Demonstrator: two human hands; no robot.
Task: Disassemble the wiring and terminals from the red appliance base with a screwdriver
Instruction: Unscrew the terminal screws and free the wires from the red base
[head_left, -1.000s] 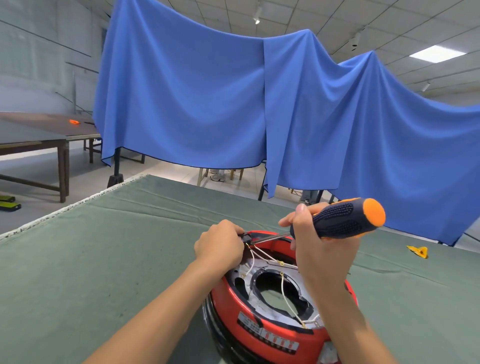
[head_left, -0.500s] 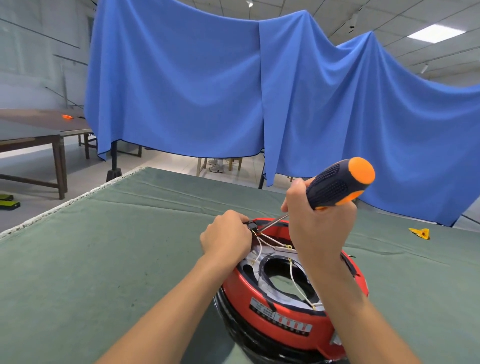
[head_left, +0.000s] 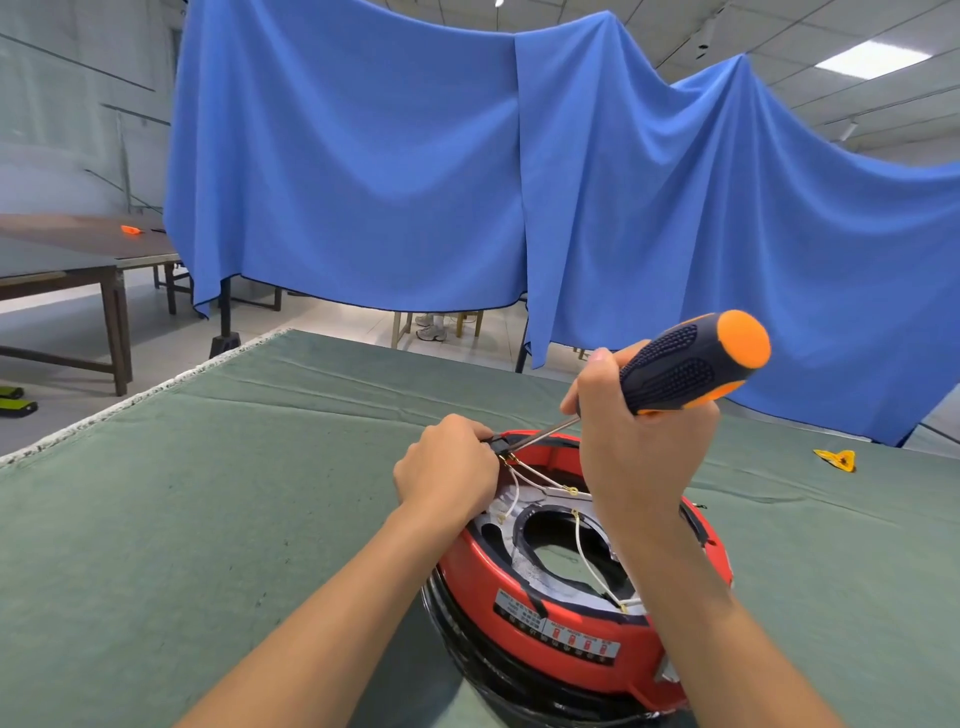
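Left hand (head_left: 447, 475) pinches the black terminal block (head_left: 500, 443) steady at the red appliance base (head_left: 576, 613) rim while the right hand (head_left: 641, 447), fingers wrapped round the screwdriver (head_left: 685, 366), angles its tip in.

The appliance base (head_left: 582, 587) sits on the surface (head_left: 208, 493) at six o'clock, near its front edge. The left hand (head_left: 447, 475) rests on the base's ten o'clock rim, holding a small connector (head_left: 500, 444) there. The right hand (head_left: 639, 447) is above the base's far rim at one o'clock, and the screwdriver (head_left: 685, 366) in it slants down leftward to the connector. Wires (head_left: 587, 551) lie inside the base. A small scrap (head_left: 836, 460) lies on the surface at three o'clock, well apart.
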